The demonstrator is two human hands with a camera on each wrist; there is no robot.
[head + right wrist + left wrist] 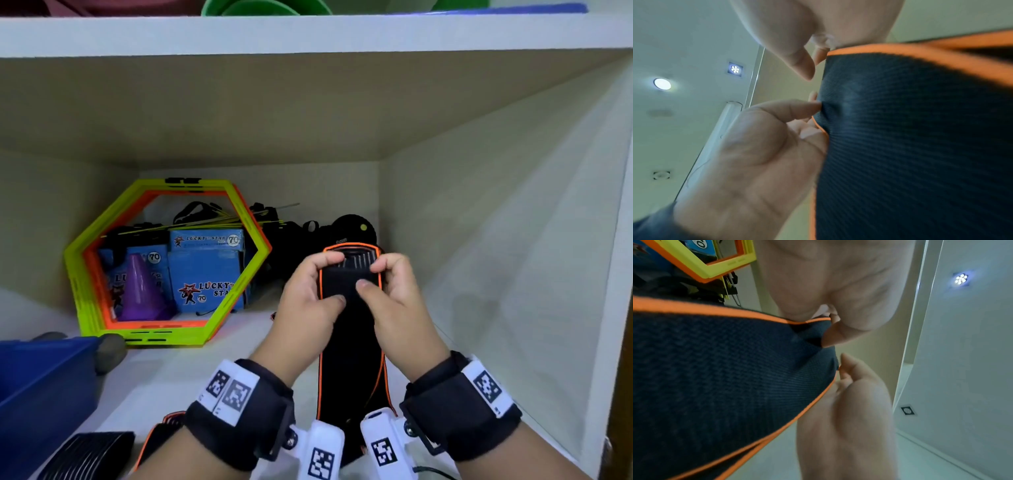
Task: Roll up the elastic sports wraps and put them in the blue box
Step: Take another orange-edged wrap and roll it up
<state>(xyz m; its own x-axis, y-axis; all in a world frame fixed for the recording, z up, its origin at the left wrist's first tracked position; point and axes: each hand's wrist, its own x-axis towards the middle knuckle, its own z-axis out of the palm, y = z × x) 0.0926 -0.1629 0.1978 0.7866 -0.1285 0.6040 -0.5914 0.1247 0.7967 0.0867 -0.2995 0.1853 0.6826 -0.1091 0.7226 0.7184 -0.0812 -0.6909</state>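
Head view. Both hands hold one black, orange-edged wrap (349, 284) above the shelf (191, 377). The left hand (308, 294) grips its left edge, thumb on the face, fingers curled over the folded top; the right hand (394, 291) does likewise on the right edge. The wrap's free length hangs from the hands toward the viewer, between the wrists. Left of the wrap, at the shelf's back, stand hexagonal rings (164, 260) framing a purple cone (140, 291) and blue cartons (209, 274); black straps (294, 229) lie directly behind the wrap. The blue box (44, 380) sits far left of the wrap, at the near edge, well apart. A second wrap (89, 455) lies below the left wrist.

Left wrist view. The wrap (725, 369) fills the left half; left hand (849, 402) fingers curl onto its edge. Rings (715, 264) show above the wrap.

Right wrist view. The right hand (760, 146) pinches the wrap (910, 138), whose cloth blocks everything to the right.
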